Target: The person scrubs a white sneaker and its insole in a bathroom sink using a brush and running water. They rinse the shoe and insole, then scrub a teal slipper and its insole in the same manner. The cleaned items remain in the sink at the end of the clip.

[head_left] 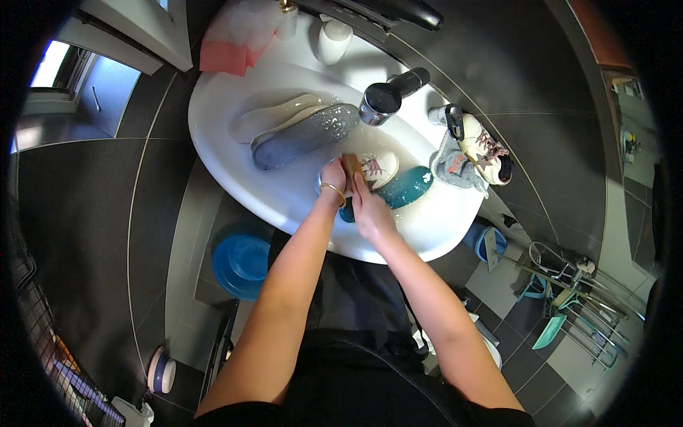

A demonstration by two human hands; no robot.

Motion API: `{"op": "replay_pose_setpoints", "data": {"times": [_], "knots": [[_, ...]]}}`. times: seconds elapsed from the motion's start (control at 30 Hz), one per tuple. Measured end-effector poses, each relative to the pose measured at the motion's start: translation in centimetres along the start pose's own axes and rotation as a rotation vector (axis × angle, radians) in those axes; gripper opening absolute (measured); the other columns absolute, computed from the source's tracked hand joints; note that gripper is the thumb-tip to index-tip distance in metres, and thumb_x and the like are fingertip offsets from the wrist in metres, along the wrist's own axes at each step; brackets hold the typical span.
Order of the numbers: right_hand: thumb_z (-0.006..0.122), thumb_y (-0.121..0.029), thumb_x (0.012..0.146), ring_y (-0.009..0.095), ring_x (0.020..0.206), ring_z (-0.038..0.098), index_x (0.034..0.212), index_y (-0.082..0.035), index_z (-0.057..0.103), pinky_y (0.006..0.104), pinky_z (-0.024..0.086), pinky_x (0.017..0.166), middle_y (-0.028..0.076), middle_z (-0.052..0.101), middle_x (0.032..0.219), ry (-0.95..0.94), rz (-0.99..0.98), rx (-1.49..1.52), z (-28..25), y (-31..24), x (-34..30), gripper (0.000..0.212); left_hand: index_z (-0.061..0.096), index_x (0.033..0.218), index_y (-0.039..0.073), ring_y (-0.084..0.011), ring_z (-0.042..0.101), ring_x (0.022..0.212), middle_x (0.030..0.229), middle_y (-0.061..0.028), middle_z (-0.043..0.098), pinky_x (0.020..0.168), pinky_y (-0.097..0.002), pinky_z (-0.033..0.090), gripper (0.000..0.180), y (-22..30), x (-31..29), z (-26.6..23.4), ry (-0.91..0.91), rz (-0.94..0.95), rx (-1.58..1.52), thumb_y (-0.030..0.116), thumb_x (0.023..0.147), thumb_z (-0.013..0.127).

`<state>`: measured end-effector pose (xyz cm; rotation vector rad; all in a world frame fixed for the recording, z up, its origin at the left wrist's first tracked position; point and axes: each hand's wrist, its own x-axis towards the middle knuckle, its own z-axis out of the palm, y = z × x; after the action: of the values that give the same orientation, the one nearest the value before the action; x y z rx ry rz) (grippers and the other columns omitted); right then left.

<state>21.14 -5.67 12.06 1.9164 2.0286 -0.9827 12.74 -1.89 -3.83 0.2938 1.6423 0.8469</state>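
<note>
Sneaker (382, 168), white with pink laces, sits wet in the white sink (213, 153) under two hands.
In the head view, the right hand (371, 208) grips a brown brush (351, 168) against the shoe's laces; the left hand (332, 178) curls by its back end, but I cannot tell if it grips the shoe. A teal sole-shaped piece (409, 186) with suds lies just beside it. The shoe looks light, with a soft top and a stiffer bottom. It is likely slippery, so the heel seems the best place to hold.
</note>
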Motion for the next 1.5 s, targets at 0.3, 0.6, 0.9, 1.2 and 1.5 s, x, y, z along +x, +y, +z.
{"op": "replay_pose_setpoints", "data": {"times": [0.3, 0.6, 0.9, 1.2, 1.5], "knots": [[0.035, -0.032, 0.098, 0.047, 0.079, 0.061, 0.145, -0.017, 0.030, 0.0552, 0.047, 0.074, 0.029, 0.063, 0.087, -0.075, 0.081, 0.064, -1.4, -1.3, -0.3, 0.050, 0.064, 0.089, -0.003, -0.0356, 0.063, 0.083, 0.089, -0.0245, 0.065, 0.073, -0.0441, 0.046, 0.033, 0.6, -0.7, -0.5, -0.038, -0.016, 0.037, 0.023, 0.090, 0.045], [0.037, -0.026, 0.097, 0.047, 0.077, 0.061, 0.146, -0.015, 0.029, 0.0538, 0.048, 0.073, 0.030, 0.062, 0.085, -0.022, 0.103, 0.062, -2.2, -1.6, 1.3, 0.050, 0.064, 0.092, -0.005, -0.0411, 0.062, 0.086, 0.091, -0.0261, 0.065, 0.076, -0.0467, 0.046, 0.036, 1.0, -1.6, -0.1, -0.025, 0.236, 0.464, 0.019, 0.093, 0.037], [0.040, -0.030, 0.095, 0.042, 0.091, 0.062, 0.136, -0.012, 0.046, 0.0496, 0.047, 0.081, 0.025, 0.065, 0.098, 0.075, 0.083, 0.185, -2.3, 5.7, 5.7, 0.045, 0.060, 0.083, -0.007, -0.0197, 0.054, 0.073, 0.076, -0.0147, 0.060, 0.071, -0.0346, 0.043, 0.041, 2.3, -6.3, -0.7, -0.117, 0.311, 0.074, 0.029, 0.095, 0.045], [0.069, -0.021, 0.083, 0.021, 0.071, 0.060, 0.141, -0.019, 0.044, 0.0336, 0.049, 0.071, 0.009, 0.059, 0.077, 0.204, -0.074, 0.435, -4.9, 13.9, 4.1, 0.064, 0.062, 0.101, -0.003, -0.0094, 0.055, 0.082, 0.091, -0.0026, 0.065, 0.076, -0.0256, 0.046, 0.024, 5.3, -6.4, -4.0, -0.593, 0.288, 0.172, 0.018, 0.090, 0.064], [0.073, -0.001, 0.075, 0.022, 0.115, 0.054, 0.149, -0.021, 0.026, 0.0298, 0.043, 0.097, 0.013, 0.052, 0.133, 0.219, -0.062, 0.693, -3.6, 9.2, 1.0, 0.090, 0.058, 0.107, -0.004, -0.0135, 0.057, 0.087, 0.098, -0.0075, 0.063, 0.077, -0.0284, 0.047, 0.030, 7.9, -7.4, -4.4, -0.530, 0.057, -0.160, 0.016, 0.086, 0.067]]}}
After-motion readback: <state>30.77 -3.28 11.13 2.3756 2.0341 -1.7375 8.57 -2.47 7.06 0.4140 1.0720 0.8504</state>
